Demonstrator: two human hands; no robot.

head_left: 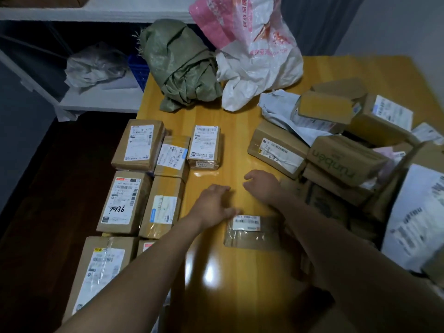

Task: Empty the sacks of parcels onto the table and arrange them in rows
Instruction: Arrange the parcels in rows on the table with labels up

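The table [240, 131] is glossy yellow wood. The parcels [125, 203] are matt brown cardboard with shiny tape and paper labels. The sacks [182, 66] are woven plastic.

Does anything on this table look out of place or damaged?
On the right, the unsorted parcels lie in a tilted, overlapping heap, with a crumpled grey mailer among them. The rows on the left look orderly.

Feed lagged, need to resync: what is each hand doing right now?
Left hand: open, fingers spread beside the flat parcel.
Right hand: open, fingers loosely curled, holding nothing.
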